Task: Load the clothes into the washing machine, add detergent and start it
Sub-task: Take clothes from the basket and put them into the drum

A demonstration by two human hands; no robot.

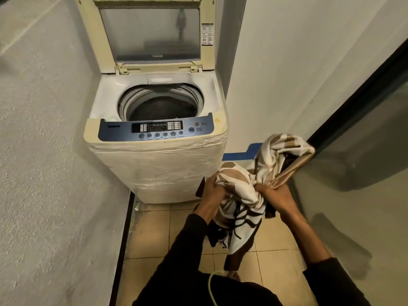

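A cream top-loading washing machine (154,164) stands ahead with its lid (150,34) raised. Its drum (161,107) looks dark, and I cannot tell what lies inside. A blue control panel (156,129) runs along its front edge. Below and to the right of the machine I hold a bundle of clothes (260,173), white and brown patterned cloth with some dark fabric. My left hand (212,193) grips the bundle's left side. My right hand (276,195) grips its right side, fingers curled into the cloth.
A rough grey wall (44,151) closes the left side. A white wall with a blue tape strip (240,154) stands right of the machine. A dark-framed glass door (364,151) is at far right. The floor (154,239) is beige tile.
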